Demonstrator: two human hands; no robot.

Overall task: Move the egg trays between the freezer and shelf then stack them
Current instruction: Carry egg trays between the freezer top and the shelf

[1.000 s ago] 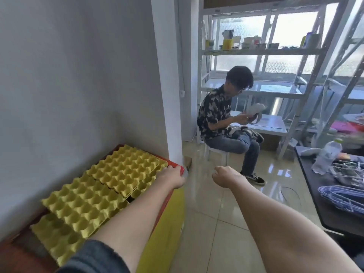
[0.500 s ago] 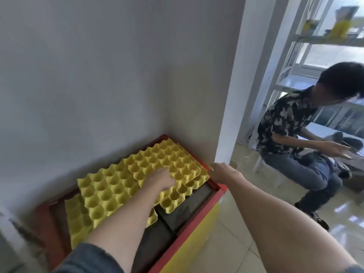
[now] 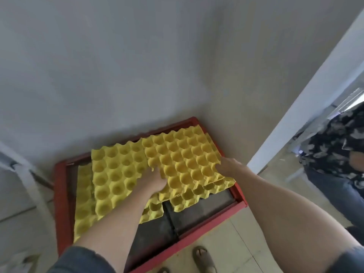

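Red-rimmed chest freezer (image 3: 59, 196) against grey plaster wall (image 3: 137, 66). Both hands grasp the top yellow moulded egg tray (image 3: 183, 160): left hand (image 3: 152, 181) fingers clenched at its near-left edge, right hand (image 3: 229, 166) at its right edge. More yellow trays (image 3: 114, 172) lie left of it.

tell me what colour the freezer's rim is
Red, seen clearly in the head view: the freezer rim frames the yellow egg trays.

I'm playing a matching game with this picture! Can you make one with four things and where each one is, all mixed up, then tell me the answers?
Things:
1. right egg tray
2. left hand
3. right hand
4. sandalled foot

Places:
A. on the floor in front of the freezer
B. at the tray's right edge
C. on top of the freezer, nearest the corner of the wall
D. at the tray's left edge, between two trays

Pairs: 1-C, 2-D, 3-B, 4-A
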